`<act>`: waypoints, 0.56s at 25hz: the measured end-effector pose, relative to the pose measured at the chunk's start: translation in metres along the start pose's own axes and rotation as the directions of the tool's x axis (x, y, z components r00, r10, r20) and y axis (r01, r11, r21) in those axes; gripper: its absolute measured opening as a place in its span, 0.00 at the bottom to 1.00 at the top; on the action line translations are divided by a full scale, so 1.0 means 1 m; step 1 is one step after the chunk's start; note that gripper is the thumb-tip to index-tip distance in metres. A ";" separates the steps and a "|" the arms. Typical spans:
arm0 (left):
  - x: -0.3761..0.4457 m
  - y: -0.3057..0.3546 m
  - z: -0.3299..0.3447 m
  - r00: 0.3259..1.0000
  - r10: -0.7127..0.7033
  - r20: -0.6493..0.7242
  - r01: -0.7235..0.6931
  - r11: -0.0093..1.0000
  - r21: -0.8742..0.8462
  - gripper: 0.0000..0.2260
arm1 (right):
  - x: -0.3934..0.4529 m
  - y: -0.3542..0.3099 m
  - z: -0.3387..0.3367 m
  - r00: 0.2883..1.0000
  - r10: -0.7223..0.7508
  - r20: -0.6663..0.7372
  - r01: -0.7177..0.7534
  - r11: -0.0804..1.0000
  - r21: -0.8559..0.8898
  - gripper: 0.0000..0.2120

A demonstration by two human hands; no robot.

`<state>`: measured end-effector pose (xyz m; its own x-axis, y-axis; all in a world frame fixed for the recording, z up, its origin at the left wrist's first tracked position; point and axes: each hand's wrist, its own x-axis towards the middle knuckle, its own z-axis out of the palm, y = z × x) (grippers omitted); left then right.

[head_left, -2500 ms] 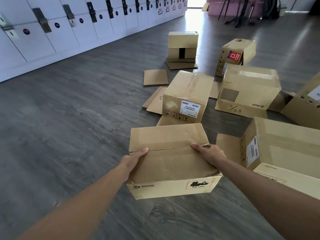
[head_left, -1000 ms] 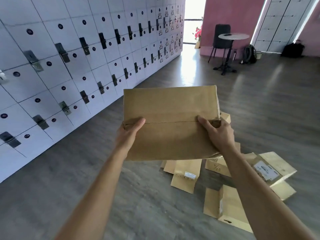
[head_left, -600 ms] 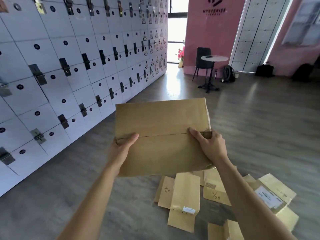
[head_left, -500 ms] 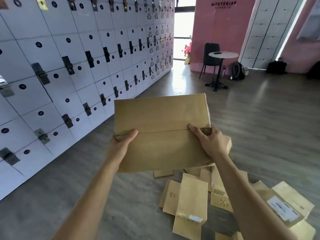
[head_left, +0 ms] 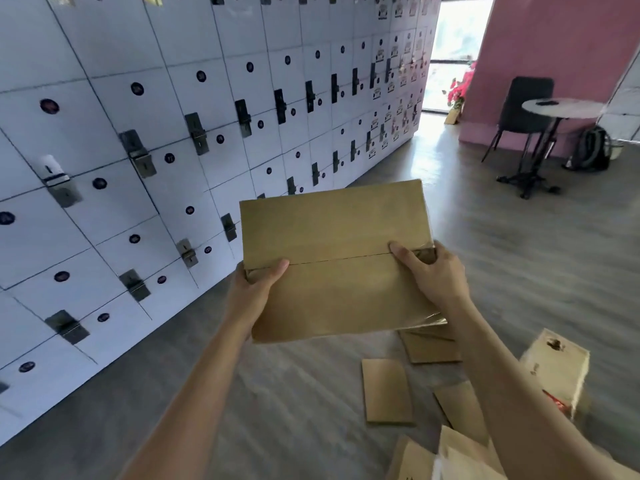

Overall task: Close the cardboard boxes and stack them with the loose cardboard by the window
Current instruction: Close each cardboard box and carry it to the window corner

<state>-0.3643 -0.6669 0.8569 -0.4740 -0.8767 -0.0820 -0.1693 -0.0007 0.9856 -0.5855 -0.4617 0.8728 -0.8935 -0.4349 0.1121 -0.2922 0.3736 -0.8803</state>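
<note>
I carry a closed brown cardboard box (head_left: 339, 258) at chest height, its two top flaps meeting in a seam across the middle. My left hand (head_left: 254, 289) grips its left end with the thumb laid over the seam. On the right end my right hand (head_left: 433, 275) holds on, thumb on top and fingers curled round the edge. Below the box, loose cardboard sheets (head_left: 388, 391) lie flat on the floor. A small closed box with a red mark (head_left: 554, 368) stands at the right. The bright window opening (head_left: 450, 46) is far ahead.
A wall of white lockers (head_left: 173, 133) runs along the left. Ahead on the right stand a pink wall (head_left: 554, 39), a black chair (head_left: 523, 105), a round table (head_left: 561, 109) and a backpack (head_left: 592, 147). More cardboard (head_left: 450, 455) lies at the bottom right. Grey wood floor (head_left: 519, 265) lies between.
I lifted the box off the floor and stood up. The view has swung left toward the lockers, and the boxes on the floor have slid to the lower right. Both hands keep their hold.
</note>
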 end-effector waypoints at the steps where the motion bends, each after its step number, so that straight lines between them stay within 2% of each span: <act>1: 0.033 0.004 0.002 1.000 -0.011 0.021 0.011 1.000 0.009 0.28 | 0.025 -0.006 0.015 1.000 0.012 -0.009 -0.012 1.000 -0.011 0.32; 8: 0.237 0.025 0.078 0.982 -0.043 0.184 0.038 0.999 0.029 0.16 | 0.183 0.004 0.071 0.980 0.153 -0.125 -0.157 0.987 -0.023 0.27; 12: 0.352 0.028 0.145 0.962 -0.046 0.269 0.029 0.997 0.066 0.18 | 0.290 0.027 0.091 0.963 0.205 -0.174 -0.209 0.978 -0.003 0.32; 14: 0.400 0.033 0.171 0.957 -0.044 0.288 0.023 0.997 0.076 0.20 | 0.344 0.033 0.102 0.963 0.204 -0.178 -0.209 0.978 -0.009 0.30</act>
<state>-0.7072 -0.9358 0.8309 -0.6949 -0.7001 -0.1642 -0.2450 0.0157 0.9694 -0.8676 -0.6822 0.8358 -0.9803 -0.1971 0.0105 -0.1026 0.4636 -0.8801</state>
